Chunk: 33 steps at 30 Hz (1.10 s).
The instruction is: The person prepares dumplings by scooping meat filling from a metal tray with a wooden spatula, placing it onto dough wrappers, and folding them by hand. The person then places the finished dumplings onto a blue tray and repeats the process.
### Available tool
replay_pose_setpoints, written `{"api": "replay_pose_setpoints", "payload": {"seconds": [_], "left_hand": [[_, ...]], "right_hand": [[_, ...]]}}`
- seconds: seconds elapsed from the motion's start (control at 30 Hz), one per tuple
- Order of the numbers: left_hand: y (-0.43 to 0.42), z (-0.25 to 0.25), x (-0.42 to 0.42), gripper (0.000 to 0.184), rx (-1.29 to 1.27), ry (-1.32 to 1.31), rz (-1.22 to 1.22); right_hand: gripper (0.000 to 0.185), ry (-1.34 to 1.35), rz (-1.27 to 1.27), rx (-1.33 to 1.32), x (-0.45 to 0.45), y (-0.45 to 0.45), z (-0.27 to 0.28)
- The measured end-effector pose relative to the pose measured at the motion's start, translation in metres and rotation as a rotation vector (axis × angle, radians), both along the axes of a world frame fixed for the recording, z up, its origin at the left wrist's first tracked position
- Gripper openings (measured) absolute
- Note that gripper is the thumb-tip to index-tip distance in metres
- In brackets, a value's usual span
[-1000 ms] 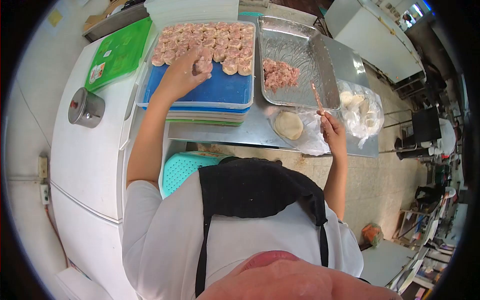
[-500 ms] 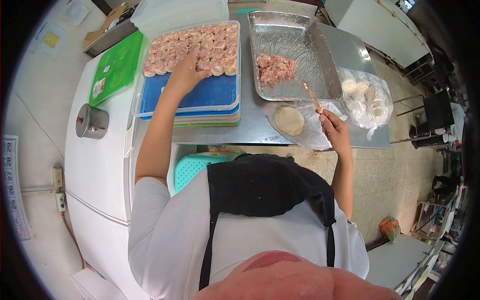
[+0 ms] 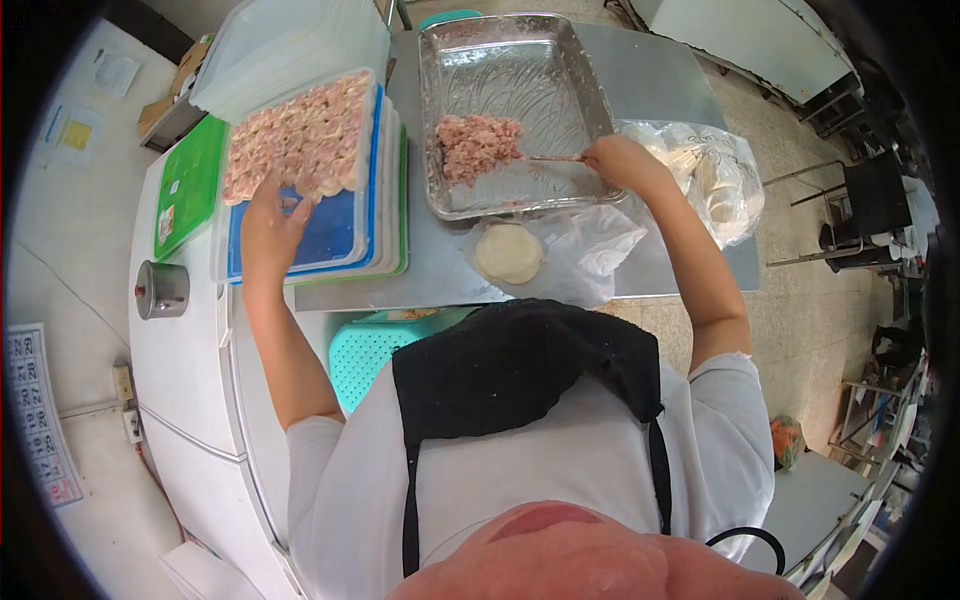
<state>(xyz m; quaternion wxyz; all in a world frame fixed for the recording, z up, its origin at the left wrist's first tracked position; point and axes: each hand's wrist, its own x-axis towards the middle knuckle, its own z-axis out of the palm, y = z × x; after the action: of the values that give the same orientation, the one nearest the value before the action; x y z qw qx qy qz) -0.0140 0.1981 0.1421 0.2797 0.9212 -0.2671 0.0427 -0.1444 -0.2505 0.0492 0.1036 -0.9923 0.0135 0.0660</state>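
My left hand is at the front edge of the rows of meat-topped dumplings in a clear tray with a blue base. Its thumb is apart from the fingers, some fingertips are hidden against the dumplings, and I see nothing held. In my right hand is a thin spatula, gripped at one end. The spatula's far tip touches the pink minced meat, heaped at the left of a metal pan. Round dough wrappers lie stacked on plastic in front of the pan.
Clear lidded trays are stacked behind the dumplings. A green lid and a metal pot sit on the white surface at left. A plastic bag of dough rounds rests right of the pan. A turquoise basket stands below the table.
My left hand has drawn back to the front edge of the dumplings. My right hand has moved up to the pan, bringing the spatula's tip to the meat. The view has shifted and turned.
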Motion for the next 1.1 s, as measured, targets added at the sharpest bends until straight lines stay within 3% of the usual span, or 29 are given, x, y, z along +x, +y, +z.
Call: {"api": "replay_pose_setpoints", "payload": {"seconds": [0.07, 0.13, 0.27, 0.33, 0.37, 0.4, 0.47, 0.57, 0.7, 0.83, 0.9, 0.93, 1.03, 1.1], "left_hand": [[-0.042, 0.017, -0.045, 0.041, -0.172, -0.01, 0.123], [-0.077, -0.004, -0.07, 0.029, -0.379, 0.029, -0.172], [-0.145, -0.082, -0.105, 0.024, -0.226, 0.316, -0.389], [-0.16, -0.129, -0.117, 0.025, -0.155, 0.36, -0.367], [-0.165, -0.147, -0.122, 0.027, -0.088, 0.402, -0.354], [-0.167, -0.161, -0.126, 0.027, -0.091, 0.402, -0.345], [-0.17, -0.179, -0.136, 0.029, -0.092, 0.116, -0.331], [-0.175, -0.183, -0.14, 0.026, -0.106, 0.117, -0.24], [-0.167, -0.179, -0.133, 0.019, -0.099, 0.267, -0.225], [-0.163, -0.171, -0.133, 0.015, -0.133, 0.323, -0.185], [-0.163, -0.161, -0.13, 0.015, -0.165, 0.305, -0.191], [-0.163, -0.158, -0.129, 0.016, -0.207, 0.266, -0.147], [-0.159, -0.156, -0.128, 0.016, -0.31, 0.252, -0.054], [-0.154, -0.162, -0.123, 0.016, -0.374, 0.267, -0.013]], "right_hand": [[0.025, 0.033, 0.023, -0.015, 0.023, -0.016, 0.001], [0.031, -0.128, 0.049, -0.017, 0.051, -0.033, -0.009], [0.032, -0.271, 0.051, -0.047, 0.088, -0.029, -0.044], [0.016, -0.437, 0.193, -0.065, 0.083, -0.015, -0.069], [0.015, -0.382, 0.216, -0.044, 0.07, -0.006, -0.064], [0.014, -0.328, 0.24, -0.026, 0.052, 0.003, -0.059], [0.014, -0.226, 0.33, -0.023, 0.025, 0.01, -0.06], [0.015, -0.16, 0.508, 0.047, 0.001, 0.01, -0.048], [0.019, -0.064, 0.422, -0.028, 0.036, -0.022, -0.004], [0.023, -0.201, 0.427, -0.039, 0.044, -0.019, -0.031], [0.019, -0.091, 0.587, -0.071, 0.019, 0.005, -0.044], [0.02, -0.166, 0.613, -0.098, 0.014, 0.004, -0.034], [0.02, -0.03, 0.495, -0.068, 0.028, -0.008, 0.009], [0.02, -0.132, 0.469, -0.065, 0.049, -0.006, -0.009]]}}
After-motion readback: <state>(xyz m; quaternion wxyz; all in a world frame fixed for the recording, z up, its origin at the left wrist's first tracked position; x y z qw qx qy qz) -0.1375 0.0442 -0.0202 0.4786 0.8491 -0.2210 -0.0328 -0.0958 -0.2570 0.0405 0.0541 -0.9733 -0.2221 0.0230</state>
